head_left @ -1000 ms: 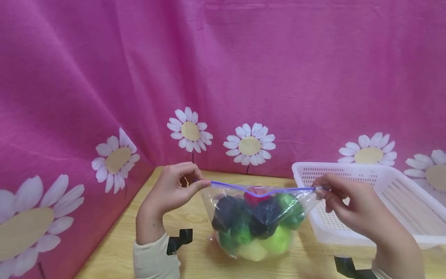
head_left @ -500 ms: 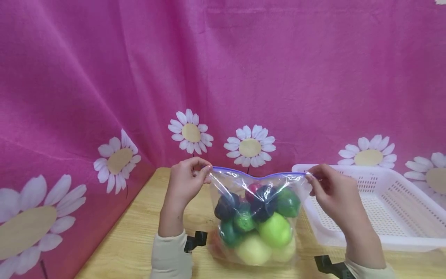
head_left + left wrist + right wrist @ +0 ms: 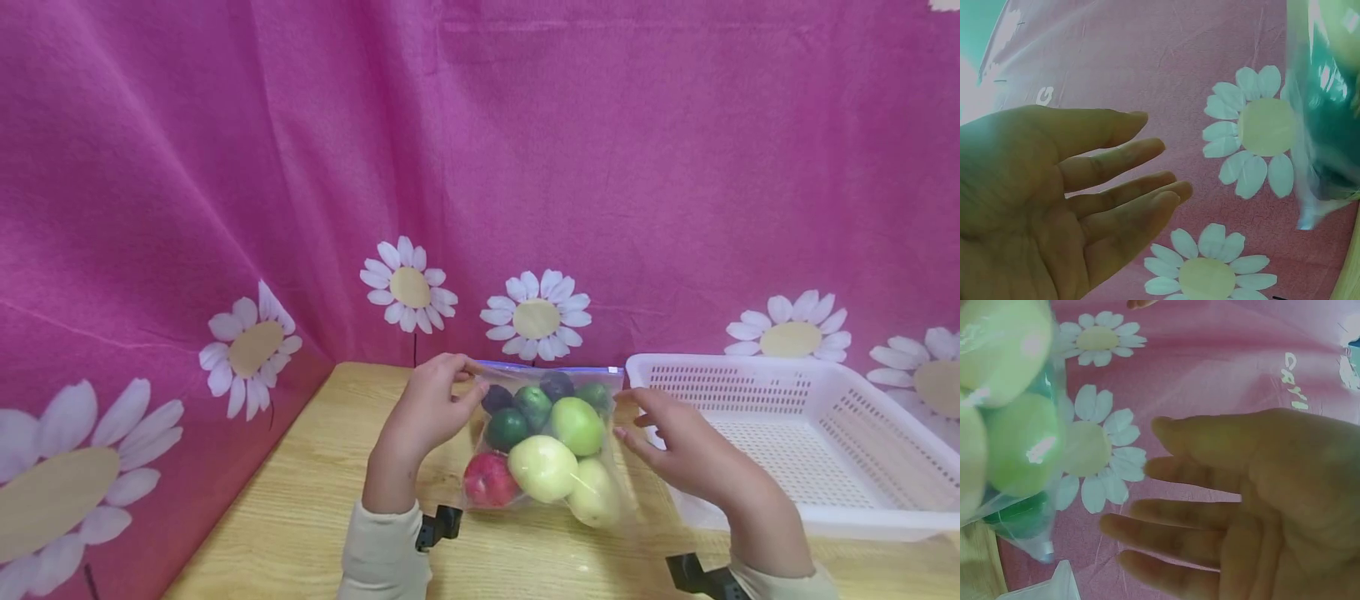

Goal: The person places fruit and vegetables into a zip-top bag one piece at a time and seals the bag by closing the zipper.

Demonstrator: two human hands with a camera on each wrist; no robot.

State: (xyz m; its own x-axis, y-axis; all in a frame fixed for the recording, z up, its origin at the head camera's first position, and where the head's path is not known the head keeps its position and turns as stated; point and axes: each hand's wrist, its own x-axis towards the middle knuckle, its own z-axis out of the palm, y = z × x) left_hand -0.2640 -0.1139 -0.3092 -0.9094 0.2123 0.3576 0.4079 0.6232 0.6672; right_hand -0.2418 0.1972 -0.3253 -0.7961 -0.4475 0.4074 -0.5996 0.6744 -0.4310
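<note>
A clear zip-top bag with a blue-purple strip along its top lies on the table, full of fruit. Through the plastic show a red apple, a green apple, pale yellow fruits and several dark green and blackish round ones. My left hand is at the bag's upper left corner in the head view. On the other side, my right hand hovers near the right edge. Both wrist views show the left hand and right hand with loosely extended fingers, apart from the bag, holding nothing.
A white perforated plastic basket stands right of the bag on the wooden table. Behind and to the left hangs a pink cloth printed with white daisies, close to the table's back edge.
Both hands held the bag upright by its top corners; now they have let go. The bag has tipped back to lie on the table, its strip toward the cloth.
</note>
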